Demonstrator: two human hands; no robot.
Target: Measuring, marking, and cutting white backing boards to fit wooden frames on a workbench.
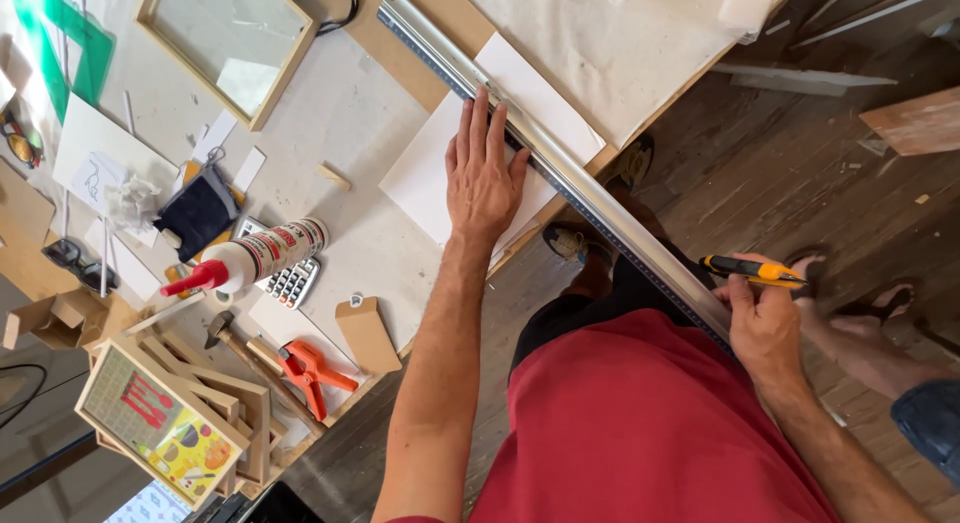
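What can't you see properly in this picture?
- Head view: the white board under the left hand is partly covered by it.
- The far end of the metal ruler is cut off at the top edge.
- The knife blade in the right hand is too small to see.

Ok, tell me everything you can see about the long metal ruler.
The ruler is a long straight bar of silvery metal with a dark scale strip along one edge. It lies slantwise across a white sheet on the table, its near end jutting past the table edge. The left hand presses flat on it; the right hand holds a yellow knife by its near end.
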